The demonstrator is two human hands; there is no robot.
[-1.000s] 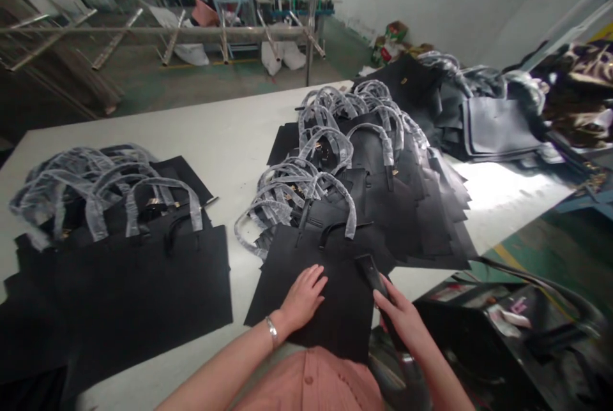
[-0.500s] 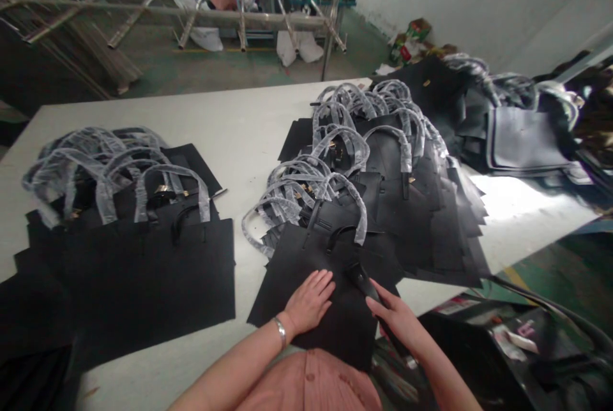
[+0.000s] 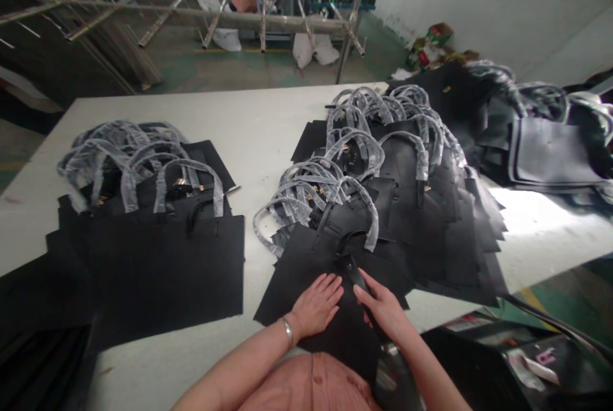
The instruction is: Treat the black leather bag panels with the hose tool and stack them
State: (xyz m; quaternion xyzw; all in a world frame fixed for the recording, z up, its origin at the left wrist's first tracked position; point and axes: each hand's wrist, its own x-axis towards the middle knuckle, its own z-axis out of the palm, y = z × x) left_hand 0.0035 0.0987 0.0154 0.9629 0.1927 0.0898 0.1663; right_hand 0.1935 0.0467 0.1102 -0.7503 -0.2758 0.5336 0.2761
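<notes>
A black bag panel (image 3: pixel 292 270) with a plastic-wrapped handle (image 3: pixel 370 213) lies at the table's front edge. My left hand (image 3: pixel 318 306) rests flat on it, fingers extended; a silver bracelet circles that wrist. In my right hand (image 3: pixel 383 309) is a long black tool (image 3: pixel 353 270), gripped around its shaft. Its narrow tip points at the panel just below the black strap loop (image 3: pixel 352 235); whether it touches cannot be made out. The tool's wider glossy rear end (image 3: pixel 395 376) hangs near my body. What kind of tool it is does not show.
On the white table (image 3: pixel 268 117), more black panels with wrapped handles are stacked at left (image 3: pixel 167 270) and right (image 3: pixel 445 219). Further bag pieces (image 3: pixel 550 149) lie at far right. Below the right edge stands a dark bin (image 3: pixel 479 360). A metal rack (image 3: pixel 191 12) stands behind.
The view has turned slightly left. My right hand has moved the tool's tip left and up across the panel, closer to the strap loop. My left hand stays flat on the panel.
</notes>
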